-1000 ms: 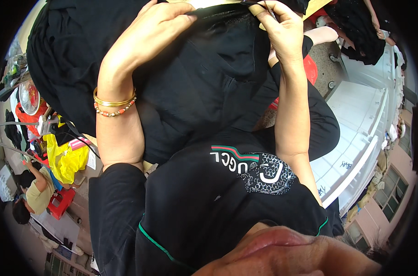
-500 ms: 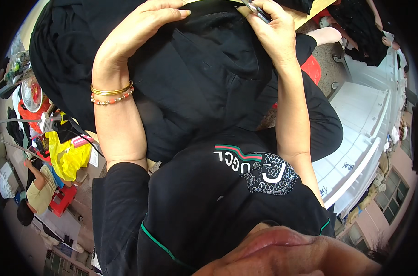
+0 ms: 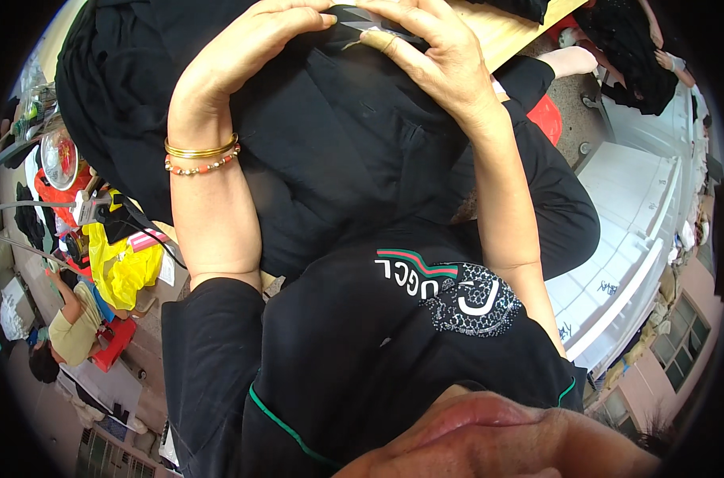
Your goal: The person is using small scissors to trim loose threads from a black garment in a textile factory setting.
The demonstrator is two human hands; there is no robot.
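A large black garment (image 3: 330, 143) lies spread over my lap and the table edge, with soft folds and a stitched seam. My left hand (image 3: 250, 48), with gold and beaded bracelets at the wrist, pinches the garment's far edge at the top of the view. Close beside its fingertips, my right hand (image 3: 450, 68) grips a pair of small thread snips (image 3: 358, 17). Their silvery blades point left over the cloth near the left thumb. The fingers of my right hand cover the rest of the snips, and the picture's upper rim cuts off the far fingers.
A pale wooden tabletop (image 3: 501, 32) lies beyond the garment. Left stand a yellow plastic bag (image 3: 119, 267) and a clear round container (image 3: 59, 162). Farther off, a person in a yellow top (image 3: 74, 323) sits by a red stool (image 3: 117, 344). White panels (image 3: 617, 199) stand at right, near another person's hands with black cloth (image 3: 637, 68).
My right hand has moved left toward my left hand and turned, bringing the snips' blades over the cloth edge. The left hand keeps its hold, shifted slightly right.
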